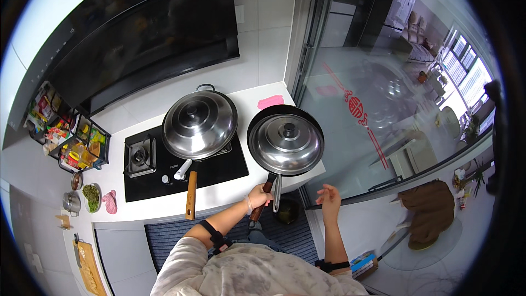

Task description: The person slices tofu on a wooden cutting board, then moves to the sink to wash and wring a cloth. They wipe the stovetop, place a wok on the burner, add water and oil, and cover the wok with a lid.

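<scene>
My left hand (259,196) is closed around the dark wooden handle (257,210) of a black pan (255,131) at the counter's right end. A domed stainless steel lid (269,148) with a black knob sits inside the pan's rim. Beside the wooden handle a metal handle (277,195) juts toward me; what it joins is hidden under the lid. My right hand (330,198) hangs in the air right of the pan, fingers apart and holding nothing. To the left, a wok with a light wooden handle (191,195) stands on the gas hob under a larger steel lid (193,131).
A black gas hob (164,191) is set in the white counter (117,144). Farther left are a condiment rack (82,144), a plate of greens (91,198) and a pink cloth (109,202). A chopping board (90,267) holds a knife. The sliding glass door (353,148) borders the right side.
</scene>
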Demonstrator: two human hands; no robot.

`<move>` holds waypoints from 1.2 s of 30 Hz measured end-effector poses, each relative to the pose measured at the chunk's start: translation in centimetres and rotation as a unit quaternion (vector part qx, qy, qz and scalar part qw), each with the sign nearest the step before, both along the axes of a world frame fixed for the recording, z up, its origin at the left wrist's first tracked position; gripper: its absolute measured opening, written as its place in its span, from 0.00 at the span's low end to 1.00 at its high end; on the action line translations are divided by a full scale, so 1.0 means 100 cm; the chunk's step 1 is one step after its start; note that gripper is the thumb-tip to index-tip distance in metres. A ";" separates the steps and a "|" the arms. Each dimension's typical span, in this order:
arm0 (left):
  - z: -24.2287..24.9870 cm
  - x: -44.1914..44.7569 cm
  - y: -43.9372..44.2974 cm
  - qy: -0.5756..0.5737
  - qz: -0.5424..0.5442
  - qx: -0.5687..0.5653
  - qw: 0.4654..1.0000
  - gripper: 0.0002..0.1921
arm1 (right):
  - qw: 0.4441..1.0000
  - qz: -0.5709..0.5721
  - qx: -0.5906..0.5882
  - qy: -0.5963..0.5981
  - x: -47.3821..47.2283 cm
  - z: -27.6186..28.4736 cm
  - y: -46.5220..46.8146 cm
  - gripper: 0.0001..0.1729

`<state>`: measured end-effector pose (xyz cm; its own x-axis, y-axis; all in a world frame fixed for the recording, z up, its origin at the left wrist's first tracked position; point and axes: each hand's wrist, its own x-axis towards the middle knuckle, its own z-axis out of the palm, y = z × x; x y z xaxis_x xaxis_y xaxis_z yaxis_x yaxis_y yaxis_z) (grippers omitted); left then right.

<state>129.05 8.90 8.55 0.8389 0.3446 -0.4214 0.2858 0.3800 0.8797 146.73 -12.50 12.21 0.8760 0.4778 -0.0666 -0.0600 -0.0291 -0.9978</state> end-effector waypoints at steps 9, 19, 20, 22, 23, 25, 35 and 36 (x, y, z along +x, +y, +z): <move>-0.027 0.010 0.006 0.024 0.031 0.018 0.999 0.06 | 0.998 0.058 0.001 0.028 -0.006 -0.021 0.018 0.10; -0.037 0.017 0.004 0.046 0.060 0.002 0.997 0.05 | 0.991 0.130 0.015 0.033 -0.027 -0.036 0.066 0.12; -0.038 0.017 0.004 0.057 0.057 0.011 0.997 0.05 | 0.991 0.124 -0.001 0.042 -0.027 -0.036 0.068 0.12; -0.041 0.018 0.006 0.035 0.048 0.017 0.998 0.05 | 0.991 0.124 0.004 0.043 -0.028 -0.036 0.070 0.11; -0.043 0.018 0.007 0.039 0.043 0.029 0.998 0.04 | 0.991 0.124 -0.010 0.045 -0.028 -0.037 0.070 0.11; -0.048 0.018 0.009 0.061 0.011 0.053 0.997 0.07 | 0.991 0.121 -0.025 0.045 -0.028 -0.037 0.070 0.10; -0.068 0.006 0.010 0.078 -0.022 0.082 0.993 0.37 | 0.990 0.138 -0.023 0.021 -0.031 -0.035 0.074 0.11; -0.061 0.004 0.011 0.084 -0.040 0.103 0.990 0.39 | 0.989 0.140 -0.023 0.030 -0.033 -0.035 0.074 0.11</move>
